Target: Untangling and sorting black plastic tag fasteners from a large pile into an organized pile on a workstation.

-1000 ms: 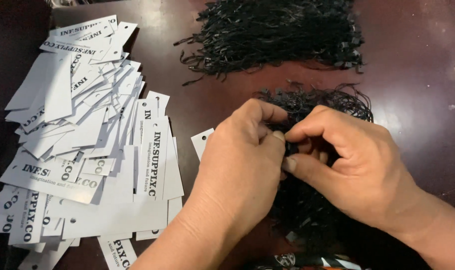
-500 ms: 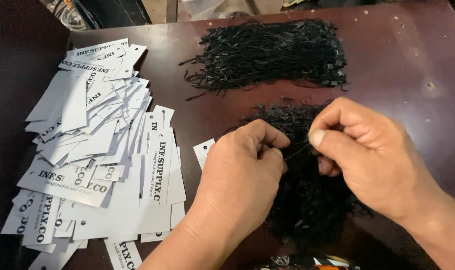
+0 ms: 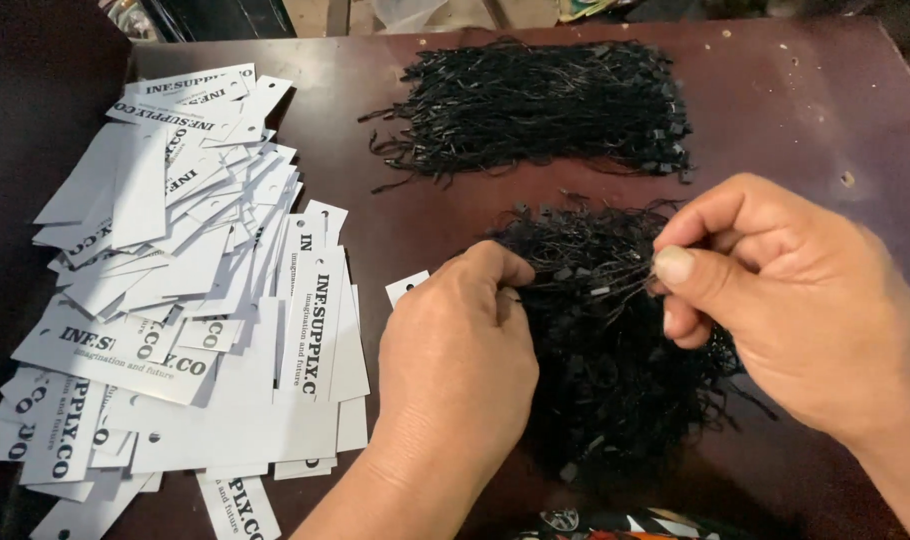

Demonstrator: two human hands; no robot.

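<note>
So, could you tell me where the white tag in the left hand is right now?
In the head view the tag peeks out just left of the left hand, low in the middle of the table, between the pile of white tags and the near heap of black strings.

Even, soft light from above; dim toward nine o'clock, where the dark table [image 3: 395,240] sinks into shadow. White tags [image 3: 205,300] bright, not blown. Sharp centre, slight softness at six o'clock.

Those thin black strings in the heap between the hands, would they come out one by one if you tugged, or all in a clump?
Probably clumping: the near heap of black strings lies tangled. They look limp and light, and the right hand pinches only a few strands.
</note>
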